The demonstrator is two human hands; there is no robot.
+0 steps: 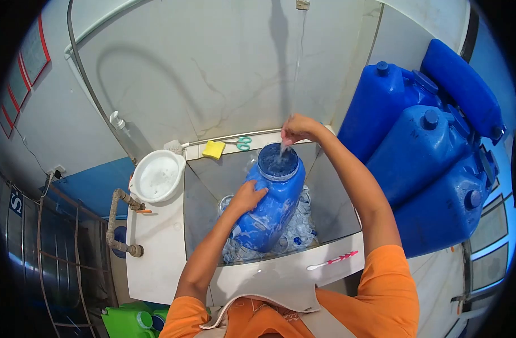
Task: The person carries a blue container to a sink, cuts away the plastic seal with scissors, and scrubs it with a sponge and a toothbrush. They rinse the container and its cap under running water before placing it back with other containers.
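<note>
A blue plastic water jug (272, 217), smeared with white suds, stands tilted in the grey tiled sink (331, 208). My left hand (248, 197) grips the jug's shoulder below its wide round mouth. Over the far rim of that mouth is my right hand (297, 129), its fingers closed together; whether anything is in them I cannot make out. A thin water stream (300, 50) falls from above towards my right hand, and water runs down into the mouth. Clear plastic pieces, some with blue parts (303, 228), lie around the jug's base.
A white basin of suds (157, 176) is left of the sink. On the back ledge are a yellow sponge (213, 149) and green-handled scissors (244, 143). A pink-and-white toothbrush (333, 261) lies on the front rim. Large blue containers (418, 149) crowd the right side.
</note>
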